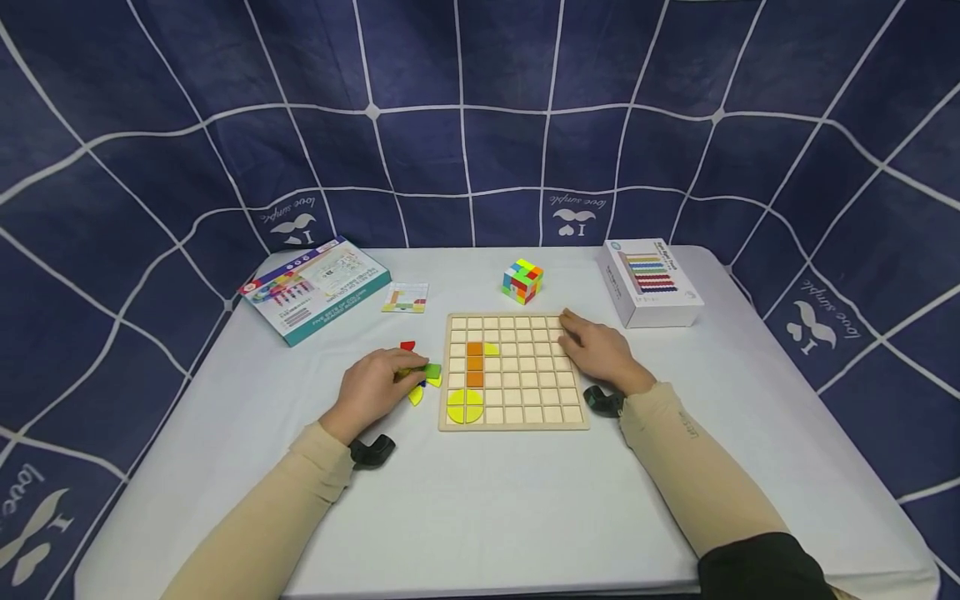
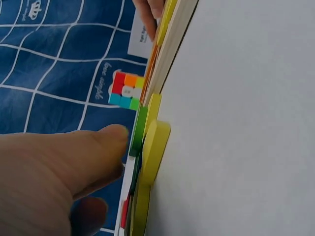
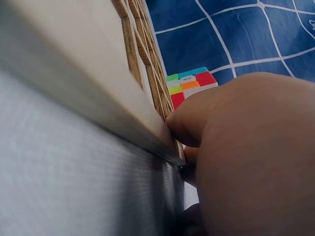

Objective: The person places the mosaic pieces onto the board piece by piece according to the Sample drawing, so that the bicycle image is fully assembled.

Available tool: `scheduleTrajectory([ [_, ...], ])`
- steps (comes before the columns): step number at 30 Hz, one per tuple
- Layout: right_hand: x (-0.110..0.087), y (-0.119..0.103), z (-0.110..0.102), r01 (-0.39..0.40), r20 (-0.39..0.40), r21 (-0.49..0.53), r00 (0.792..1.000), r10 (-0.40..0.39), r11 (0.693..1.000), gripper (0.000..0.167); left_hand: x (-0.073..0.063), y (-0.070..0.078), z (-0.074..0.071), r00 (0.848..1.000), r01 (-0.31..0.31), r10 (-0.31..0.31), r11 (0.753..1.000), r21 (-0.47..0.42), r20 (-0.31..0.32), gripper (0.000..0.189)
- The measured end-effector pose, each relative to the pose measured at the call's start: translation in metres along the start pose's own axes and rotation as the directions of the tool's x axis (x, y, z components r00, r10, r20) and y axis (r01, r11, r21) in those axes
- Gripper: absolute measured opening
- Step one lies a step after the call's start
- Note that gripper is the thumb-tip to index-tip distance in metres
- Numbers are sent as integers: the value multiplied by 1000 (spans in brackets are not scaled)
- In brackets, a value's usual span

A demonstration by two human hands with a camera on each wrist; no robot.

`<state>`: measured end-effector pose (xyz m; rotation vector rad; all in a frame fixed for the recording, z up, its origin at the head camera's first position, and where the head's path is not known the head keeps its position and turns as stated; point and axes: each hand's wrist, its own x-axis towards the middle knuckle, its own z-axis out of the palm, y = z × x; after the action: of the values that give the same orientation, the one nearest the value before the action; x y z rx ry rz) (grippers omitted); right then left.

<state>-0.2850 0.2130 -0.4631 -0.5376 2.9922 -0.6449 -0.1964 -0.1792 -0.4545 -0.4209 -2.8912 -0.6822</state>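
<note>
My left hand (image 1: 378, 387) is over a small heap of coloured pieces left of the wooden grid board (image 1: 517, 424). In the left wrist view its thumb comes close to a green tile (image 2: 139, 132), which lies over yellow pieces (image 2: 156, 150). The heap also shows a red piece (image 1: 407, 345) and bits of blue, partly hidden by the hand. My right hand (image 1: 600, 354) rests along the board's right edge near its far corner, thumb at the rim (image 3: 133, 115). On the board are a yellow circle (image 1: 456, 412), a column of orange tiles (image 1: 475, 364) and a yellow tile (image 1: 491, 349).
Behind the board stands a colourful puzzle cube (image 1: 522, 282). A flat teal-edged box (image 1: 318, 287) lies at the back left, beside a small pattern card (image 1: 406, 297). At the back right is a white box (image 1: 651, 283). A blue gridded curtain (image 1: 510, 150) surrounds the white-covered table (image 1: 480, 517).
</note>
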Motion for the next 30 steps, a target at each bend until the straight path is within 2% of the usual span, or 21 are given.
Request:
scheduleTrajectory([
  [3,0,1,0,-1,0,1,1000,1,1000,58,2,1,4,999,-44,44,999,11,10,35],
  [7,0,1,0,-3,5,2,1000,3,1000,58,3,1,8,998,-65,65,998,15,6,34],
  [23,0,-1,1,-9,3,1,1000,9,1000,58,3,1,9,997,-68,68,998,-2,-32,28],
  [30,0,-1,0,-7,-1,3,1000,7,1000,58,1,12,7,995,-92,90,995,-32,-53,27],
])
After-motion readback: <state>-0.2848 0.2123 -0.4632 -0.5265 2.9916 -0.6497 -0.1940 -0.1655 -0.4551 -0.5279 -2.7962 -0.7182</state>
